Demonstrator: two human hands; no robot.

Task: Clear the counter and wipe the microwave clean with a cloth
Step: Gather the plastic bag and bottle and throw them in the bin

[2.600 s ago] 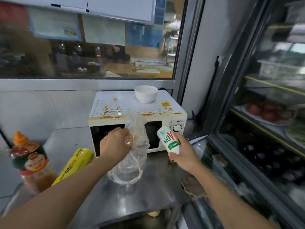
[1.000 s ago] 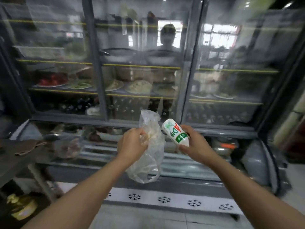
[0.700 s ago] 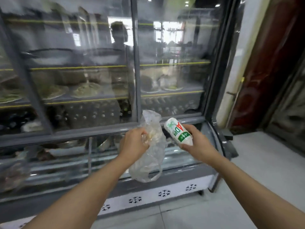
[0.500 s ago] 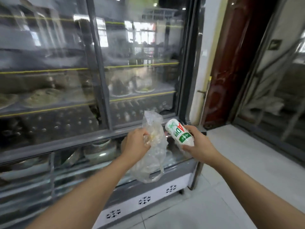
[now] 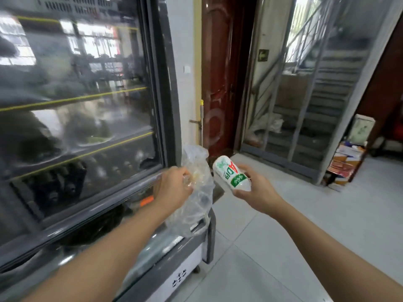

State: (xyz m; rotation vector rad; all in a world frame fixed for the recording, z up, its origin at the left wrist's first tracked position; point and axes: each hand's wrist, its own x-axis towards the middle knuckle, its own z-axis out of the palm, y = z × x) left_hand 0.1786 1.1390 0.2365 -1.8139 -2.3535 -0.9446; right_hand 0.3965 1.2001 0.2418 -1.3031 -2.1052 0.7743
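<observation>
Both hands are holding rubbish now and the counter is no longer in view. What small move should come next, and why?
Probably keep carrying both items onward to find a bin. The left hand grips the clear plastic bag, the right hand holds the white bottle, and no bin shows beside the glass-door fridge or on the tiled floor.
</observation>
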